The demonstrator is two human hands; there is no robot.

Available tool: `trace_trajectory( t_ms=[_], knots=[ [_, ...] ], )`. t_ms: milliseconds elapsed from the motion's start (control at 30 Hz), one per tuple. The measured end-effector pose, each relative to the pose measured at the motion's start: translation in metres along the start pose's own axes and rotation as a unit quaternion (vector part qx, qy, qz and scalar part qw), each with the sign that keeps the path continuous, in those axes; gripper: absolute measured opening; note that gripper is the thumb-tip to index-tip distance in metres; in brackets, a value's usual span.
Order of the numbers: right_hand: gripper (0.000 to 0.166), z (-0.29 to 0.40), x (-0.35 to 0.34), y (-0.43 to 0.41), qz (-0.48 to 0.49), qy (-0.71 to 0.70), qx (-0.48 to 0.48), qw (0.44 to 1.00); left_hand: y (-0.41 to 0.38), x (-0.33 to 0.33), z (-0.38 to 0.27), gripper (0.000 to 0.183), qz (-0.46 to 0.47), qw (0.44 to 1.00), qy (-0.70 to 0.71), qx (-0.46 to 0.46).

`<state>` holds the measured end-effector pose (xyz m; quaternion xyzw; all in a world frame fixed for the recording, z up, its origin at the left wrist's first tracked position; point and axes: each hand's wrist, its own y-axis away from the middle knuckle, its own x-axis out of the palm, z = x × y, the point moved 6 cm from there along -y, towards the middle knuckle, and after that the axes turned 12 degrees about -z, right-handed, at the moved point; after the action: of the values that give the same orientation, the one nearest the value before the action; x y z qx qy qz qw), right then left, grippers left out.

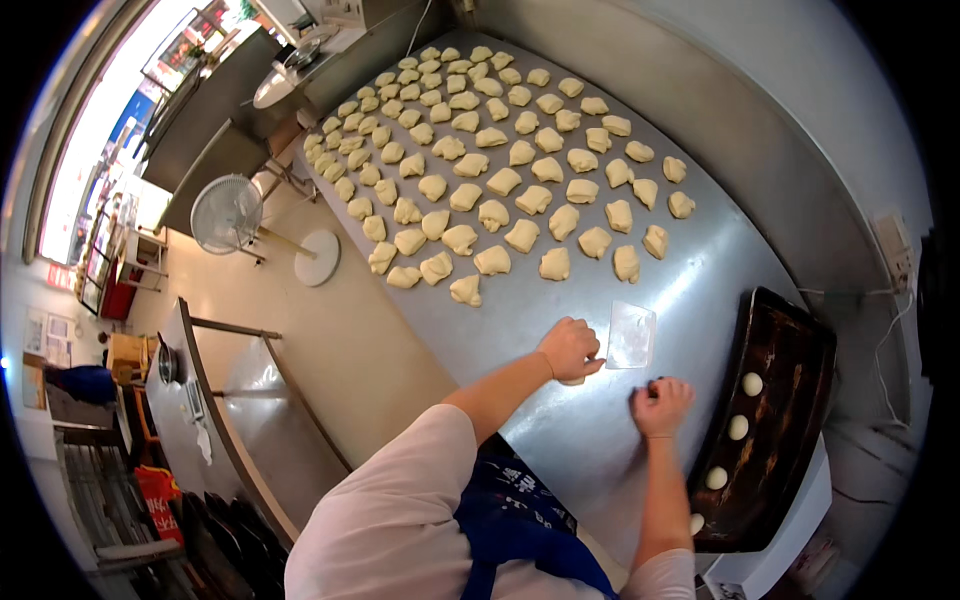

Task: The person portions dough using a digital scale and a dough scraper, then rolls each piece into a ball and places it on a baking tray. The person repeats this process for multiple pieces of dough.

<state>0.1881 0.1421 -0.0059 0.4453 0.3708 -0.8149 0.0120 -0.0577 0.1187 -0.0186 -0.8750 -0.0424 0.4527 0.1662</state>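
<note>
On the stainless steel table [540,307] many pale dough pieces [493,260] lie spread in loose rows. My left hand [571,349] is curled down on the metal near its left edge, with a bit of dough [574,381] showing under its near side. To the right, my right hand [663,407] is curled with its knuckles up; whatever is beneath it is hidden. Between and just beyond both hands a clear flat plastic scraper [631,335] lies on the metal. Smooth round dough balls [738,427] sit in a line in a dark baking tray [806,375] at the right.
A metal wall [675,97] borders the table's far right side. Left of the table stand a white pedestal fan [226,214] and a second metal table [191,450] with a small scale [194,400] and a pan [166,361]. Dark trays [225,540] lean at lower left.
</note>
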Motion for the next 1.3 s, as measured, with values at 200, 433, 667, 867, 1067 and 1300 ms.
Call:
trace_trajectory(
  t_ms=[200,433,667,867,1067,1300],
  knots=[
    [0.022,-0.005,-0.041,0.047,-0.009,-0.036,0.0,0.999,0.077,-0.014,-0.005,0.02,-0.026,0.996,-0.059,0.055],
    [0.018,0.004,0.014,-0.015,-0.029,0.039,-0.02,0.999,-0.014,0.013,-0.002,0.019,0.032,0.998,-0.041,-0.044],
    [0.031,-0.005,-0.045,0.041,-0.001,-0.039,0.055,0.998,0.066,-0.01,0.004,0.013,-0.073,0.992,-0.056,0.081],
    [0.022,0.001,0.023,-0.019,-0.007,0.029,-0.032,0.999,-0.021,0.017,-0.019,0.026,-0.073,0.997,-0.027,0.001],
    [0.026,-0.025,-0.032,0.0,-0.052,-0.047,0.001,0.998,0.029,-0.027,0.025,0.025,-0.069,0.993,0.091,0.028],
    [0.024,0.015,0.03,-0.014,-0.047,-0.034,-0.042,0.997,-0.008,0.017,-0.04,0.024,-0.082,0.994,0.019,0.068]
  ],
)
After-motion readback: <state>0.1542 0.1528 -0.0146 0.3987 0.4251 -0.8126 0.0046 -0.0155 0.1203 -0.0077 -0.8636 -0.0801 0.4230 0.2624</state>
